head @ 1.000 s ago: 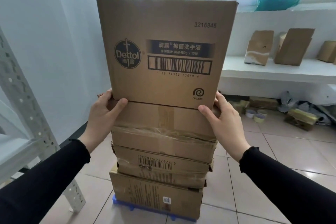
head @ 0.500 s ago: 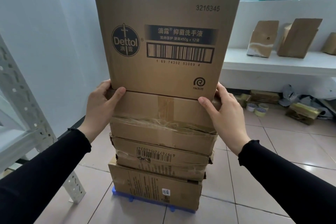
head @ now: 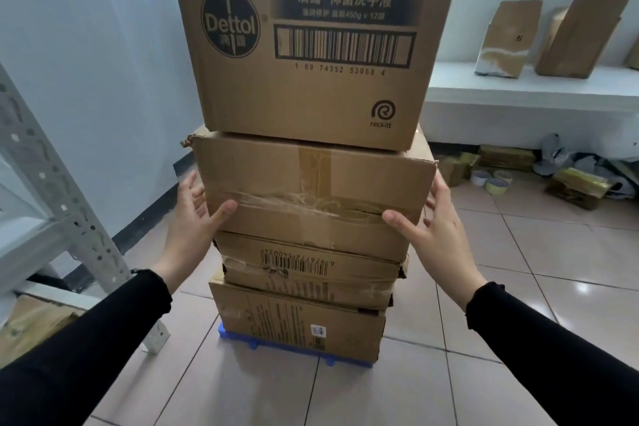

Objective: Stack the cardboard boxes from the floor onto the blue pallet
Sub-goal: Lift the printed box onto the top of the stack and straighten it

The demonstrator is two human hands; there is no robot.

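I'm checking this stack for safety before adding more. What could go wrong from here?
The Dettol box sits skewed on the taped box, so it might slide or topple. The lower boxes look crushed and offset, so the column may lean on the small blue pallet. Left hand and right hand seem barely touching, so nothing is braced.

Before you, four boxes stand stacked on the pallet (head: 294, 349): the Dettol box (head: 311, 45) on top, the taped box (head: 314, 197) beneath. Your left hand (head: 193, 214) and right hand (head: 432, 218) flank the taped box. Tape rolls (head: 491, 180) lie on the floor behind, right.
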